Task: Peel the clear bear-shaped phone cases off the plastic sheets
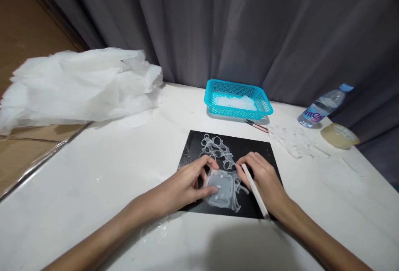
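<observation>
On a black mat [246, 146] lies a translucent rounded-square plastic piece [220, 188] with small slots and raised dots. My left hand [195, 181] grips its left side, thumb lying across its face and fingertips at the top edge. Thin trimmings [238, 198] hang along the piece's right edge. My right hand [260, 175] is closed around a white pen-shaped stick [254, 192], whose free end points down toward me. Its fingertips are close to the trimmings at the piece's upper right; whether they pinch them I cannot tell. Loose ring-shaped offcuts [216, 148] lie above the piece.
A turquoise basket [238, 113] holding whitish translucent pieces stands at the back. A pink-handled cutter [257, 126] lies before it. At right are clear offcuts [296, 142], a water bottle [322, 107] and a tape roll [339, 136]. Crumpled white sheeting [81, 86] covers the back left.
</observation>
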Motion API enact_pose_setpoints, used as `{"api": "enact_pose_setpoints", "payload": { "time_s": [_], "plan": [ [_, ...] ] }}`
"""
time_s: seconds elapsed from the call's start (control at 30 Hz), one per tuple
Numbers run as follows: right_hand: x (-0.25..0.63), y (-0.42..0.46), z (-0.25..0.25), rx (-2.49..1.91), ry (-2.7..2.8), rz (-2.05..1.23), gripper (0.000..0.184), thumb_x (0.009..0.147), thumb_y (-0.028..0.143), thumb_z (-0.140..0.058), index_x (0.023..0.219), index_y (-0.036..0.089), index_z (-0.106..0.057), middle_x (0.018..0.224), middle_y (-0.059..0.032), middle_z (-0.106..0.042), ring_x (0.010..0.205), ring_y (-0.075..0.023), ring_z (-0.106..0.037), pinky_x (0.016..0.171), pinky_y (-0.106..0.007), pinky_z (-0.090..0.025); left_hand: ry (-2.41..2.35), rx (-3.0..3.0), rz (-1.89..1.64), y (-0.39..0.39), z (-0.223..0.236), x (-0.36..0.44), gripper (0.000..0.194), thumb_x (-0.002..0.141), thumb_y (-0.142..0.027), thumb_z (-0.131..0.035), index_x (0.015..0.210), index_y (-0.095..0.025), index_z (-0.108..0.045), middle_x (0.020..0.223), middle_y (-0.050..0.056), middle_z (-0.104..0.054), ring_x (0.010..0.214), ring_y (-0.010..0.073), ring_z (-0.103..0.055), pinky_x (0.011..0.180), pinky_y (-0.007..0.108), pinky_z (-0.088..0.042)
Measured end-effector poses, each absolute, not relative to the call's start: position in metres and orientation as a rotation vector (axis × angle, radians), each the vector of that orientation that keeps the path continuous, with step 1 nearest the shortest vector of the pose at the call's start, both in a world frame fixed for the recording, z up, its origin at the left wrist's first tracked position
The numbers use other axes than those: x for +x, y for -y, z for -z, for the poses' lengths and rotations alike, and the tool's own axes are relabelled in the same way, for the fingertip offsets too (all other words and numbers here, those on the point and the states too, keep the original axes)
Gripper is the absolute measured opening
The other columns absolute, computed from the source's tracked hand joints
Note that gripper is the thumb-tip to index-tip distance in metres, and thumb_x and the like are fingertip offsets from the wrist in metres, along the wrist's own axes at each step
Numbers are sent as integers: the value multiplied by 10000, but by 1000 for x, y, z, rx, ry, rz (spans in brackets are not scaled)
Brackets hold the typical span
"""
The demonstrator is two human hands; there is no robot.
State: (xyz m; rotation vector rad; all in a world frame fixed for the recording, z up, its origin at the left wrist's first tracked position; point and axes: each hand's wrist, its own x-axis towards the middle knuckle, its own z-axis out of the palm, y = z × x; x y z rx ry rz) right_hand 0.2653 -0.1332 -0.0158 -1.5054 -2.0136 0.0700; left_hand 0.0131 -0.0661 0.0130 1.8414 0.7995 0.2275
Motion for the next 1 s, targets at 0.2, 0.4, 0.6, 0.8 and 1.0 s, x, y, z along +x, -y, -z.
{"api": "enact_pose_setpoints", "payload": {
  "time_s": [0.2, 0.4, 0.6, 0.8, 1.0],
  "plan": [
    [288, 115, 12, -1534, 1861, 192, 50, 1021, 161, -610, 996, 177, -651, 907, -66, -680, 854, -237, -638, 797, -386, -504, -808, 1830, -497, 65, 7, 27, 371, 1005, -420, -662, 1294, -264, -489, 947, -25, -562, 819, 157, -618, 790, 319, -523],
    [287, 122, -4, -1349, 1843, -132, 137, 1040, 164, -597, 1111, 200, -709, 1009, -73, -721, 955, -218, -663, 884, -372, -530, -799, 2064, -466, 60, 3, 23, 525, 1028, -416, -635, 1484, -287, -407, 1239, 61, -564, 1047, 207, -610, 970, 389, -537],
    [275, 139, -15, -1211, 1980, -752, 234, 1039, 240, -638, 1268, 249, -685, 1085, -37, -727, 975, -172, -677, 886, -295, -527, -774, 2196, -343, 58, -2, 14, 650, 1033, -463, -617, 1594, -352, -310, 1596, 101, -333, 1491, 306, -382, 1243, 508, -380],
    [276, 138, -7, -1300, 1893, -993, 113, 1006, 337, -689, 1066, 247, -724, 1011, -2, -728, 926, -158, -681, 853, -260, -505, -855, 2327, -446, 55, 1, 10, 562, 968, -531, -701, 1450, -313, -512, 1434, 107, -381, 1412, 315, -427, 1201, 495, -414],
    [277, 137, -6, -1295, 1881, -1049, 128, 999, 344, -700, 1058, 232, -716, 955, 4, -718, 887, -150, -658, 822, -252, -499, -505, 2677, -445, 64, -14, 16, 187, 1083, -328, -559, 1204, -212, -641, 1141, 67, -629, 1057, 224, -593, 954, 371, -466]
  ]
}}
